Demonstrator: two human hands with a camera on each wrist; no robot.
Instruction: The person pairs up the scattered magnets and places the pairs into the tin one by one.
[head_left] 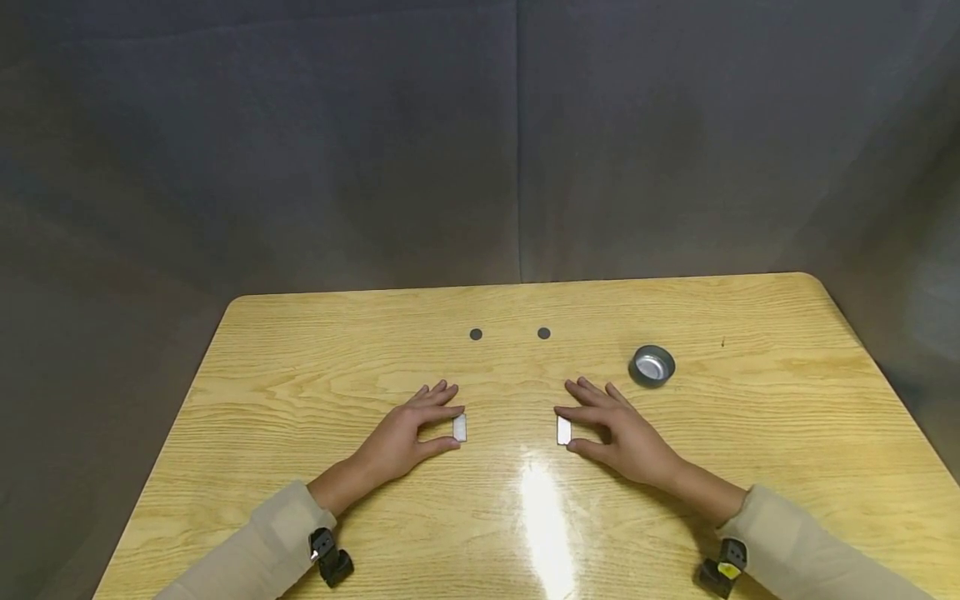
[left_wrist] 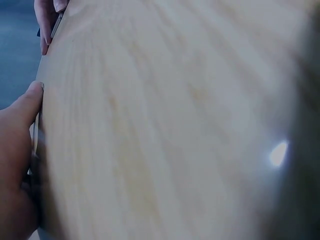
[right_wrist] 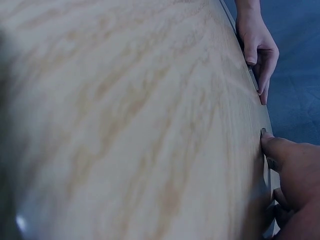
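Between the thumb and index finger of my left hand (head_left: 405,433) is a small flat light-grey rectangular piece (head_left: 460,427), pinched at its near and far ends on the table. In the same way my right hand (head_left: 626,437) pinches a similar white rectangular piece (head_left: 564,430). The other fingers of both hands reach forward. Bare tabletop lies between the two pieces, which stand apart. In the left wrist view the left hand (left_wrist: 15,145) shows at the left edge. The right hand (right_wrist: 300,175) appears at the right edge of its own wrist view; its piece is mostly hidden there.
Two small dark discs (head_left: 476,334) (head_left: 543,333) lie side by side beyond the hands. A round dark tin with a shiny inside (head_left: 652,366) stands beyond the right hand. The wooden table (head_left: 300,375) ends at dark curtains (head_left: 420,167). Glare marks the front middle.
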